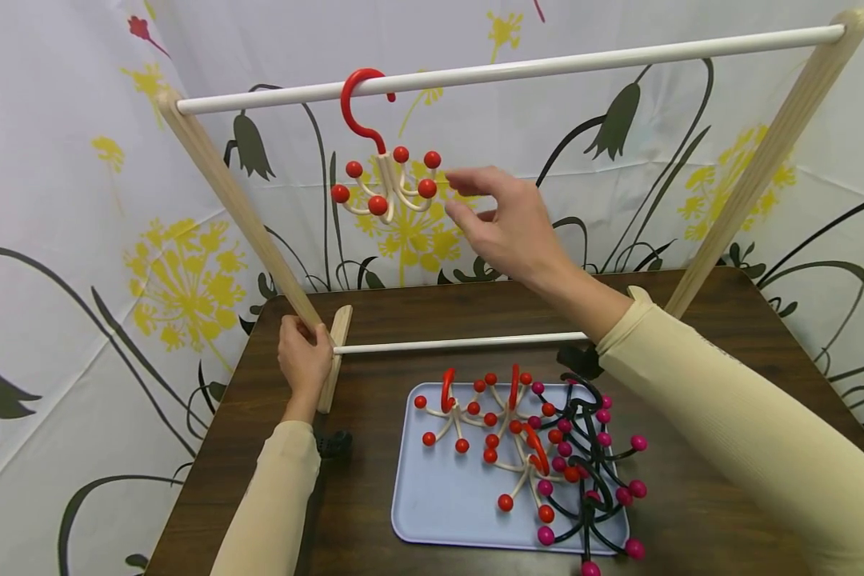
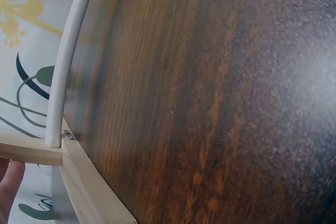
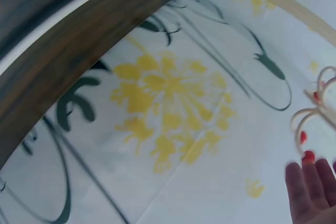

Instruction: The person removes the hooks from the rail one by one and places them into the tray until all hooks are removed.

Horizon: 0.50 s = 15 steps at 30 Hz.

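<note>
A cream multi-armed hanger (image 1: 385, 180) with red ball tips hangs by its red hook from the white upper rod (image 1: 511, 74) of a wooden rack. Just right of its balls is my right hand (image 1: 507, 220), fingers extended and holding nothing; in the right wrist view its fingers (image 3: 310, 184) reach close to a red ball. Low on the rack's left wooden post (image 1: 241, 212), my left hand (image 1: 306, 360) grips the wood near the lower rod (image 1: 461, 344). Only part of that hand (image 2: 10, 184) shows in the left wrist view.
A pale blue tray (image 1: 432, 504) on the dark wooden table (image 1: 360, 512) carries several more cream hangers with red balls. Black hangers (image 1: 590, 472) with magenta balls overlap its right side, some reaching past the rim. The rack's right post (image 1: 763, 160) stands behind my right arm.
</note>
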Available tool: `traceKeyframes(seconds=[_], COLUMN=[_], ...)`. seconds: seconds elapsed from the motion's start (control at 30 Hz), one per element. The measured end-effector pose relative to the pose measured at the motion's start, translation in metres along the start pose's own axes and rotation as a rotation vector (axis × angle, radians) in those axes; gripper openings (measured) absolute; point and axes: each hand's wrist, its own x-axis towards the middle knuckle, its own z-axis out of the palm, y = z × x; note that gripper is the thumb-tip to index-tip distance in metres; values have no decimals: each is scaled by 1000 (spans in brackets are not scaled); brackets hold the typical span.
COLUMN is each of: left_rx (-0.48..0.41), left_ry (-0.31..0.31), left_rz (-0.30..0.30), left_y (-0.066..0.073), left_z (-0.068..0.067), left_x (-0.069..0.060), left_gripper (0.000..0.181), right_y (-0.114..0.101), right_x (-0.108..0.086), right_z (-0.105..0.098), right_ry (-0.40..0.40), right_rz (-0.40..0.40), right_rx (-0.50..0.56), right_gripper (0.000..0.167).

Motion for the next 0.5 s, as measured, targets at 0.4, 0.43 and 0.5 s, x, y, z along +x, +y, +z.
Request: traceKeyframes(seconds=[0.4, 0.43, 0.5], left_rx=[-1, -2, -1], left_ry=[5, 7, 9], left_rz=[4, 4, 8], left_y=[1, 1, 1], left_z=[0, -1, -1], left_x=[-1, -1, -1], left_gripper=[23, 23, 23], right_y=[-25, -25, -25], right_x=[43, 44, 47], right_z=[25, 26, 28], right_ry=[-228, -257, -306], right_rz=[30, 39, 73], right_rx=[-69, -62, -60], right_gripper=[56, 57, 60])
